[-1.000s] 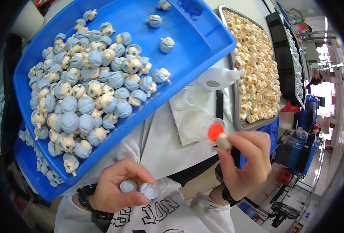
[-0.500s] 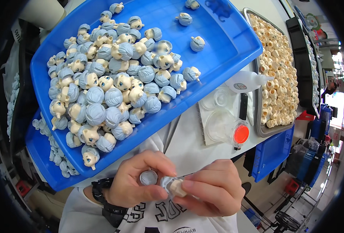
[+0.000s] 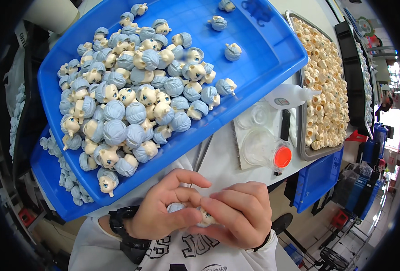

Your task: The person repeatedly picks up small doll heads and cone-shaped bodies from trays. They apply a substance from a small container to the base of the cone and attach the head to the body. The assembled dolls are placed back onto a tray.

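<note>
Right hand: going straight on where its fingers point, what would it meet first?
Past the doll head at its fingertips, the right hand would probably first meet the left hand, whose thumb and fingers lie directly ahead. Whether the hands touch is hard to tell.

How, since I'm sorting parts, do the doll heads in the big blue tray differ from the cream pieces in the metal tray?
The doll heads wear light-blue hair; the cream pieces have none. The doll heads mostly heap toward one side of the blue tray; the cream pieces spread across the metal tray. Both lie jumbled.
</note>
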The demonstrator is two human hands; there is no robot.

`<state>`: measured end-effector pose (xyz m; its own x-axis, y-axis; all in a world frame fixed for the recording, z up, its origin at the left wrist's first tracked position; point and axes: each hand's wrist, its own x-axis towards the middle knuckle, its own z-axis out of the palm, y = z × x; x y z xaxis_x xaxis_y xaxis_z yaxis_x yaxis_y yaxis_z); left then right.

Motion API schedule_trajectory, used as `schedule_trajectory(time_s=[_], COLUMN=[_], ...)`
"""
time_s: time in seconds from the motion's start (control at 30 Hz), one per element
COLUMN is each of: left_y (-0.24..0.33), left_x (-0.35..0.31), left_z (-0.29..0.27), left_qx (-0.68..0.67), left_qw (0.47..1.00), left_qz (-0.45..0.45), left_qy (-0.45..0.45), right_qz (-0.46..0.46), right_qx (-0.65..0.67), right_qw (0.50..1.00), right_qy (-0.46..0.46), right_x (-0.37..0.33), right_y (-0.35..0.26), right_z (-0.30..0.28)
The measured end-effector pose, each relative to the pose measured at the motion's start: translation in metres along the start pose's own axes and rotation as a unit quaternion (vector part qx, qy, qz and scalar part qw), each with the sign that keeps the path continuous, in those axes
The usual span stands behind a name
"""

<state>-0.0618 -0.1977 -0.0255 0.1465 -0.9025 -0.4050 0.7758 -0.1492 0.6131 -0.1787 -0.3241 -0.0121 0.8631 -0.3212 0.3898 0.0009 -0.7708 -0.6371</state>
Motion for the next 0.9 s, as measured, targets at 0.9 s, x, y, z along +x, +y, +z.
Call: schedule_trajectory(time_s=[0.9], left_y=[-0.006], left_x=[0.001], left_z=[-0.008], left_qx=[0.072], left_qw=[0.991], left_qz=[-0.027], left_qy=[-0.110], right_qz=[-0.080], right_qx=[-0.003], right_qw=[0.996], right_qy=[0.032], right_x=[-0.001], right_y=[0.007], right_z=[-0.015])
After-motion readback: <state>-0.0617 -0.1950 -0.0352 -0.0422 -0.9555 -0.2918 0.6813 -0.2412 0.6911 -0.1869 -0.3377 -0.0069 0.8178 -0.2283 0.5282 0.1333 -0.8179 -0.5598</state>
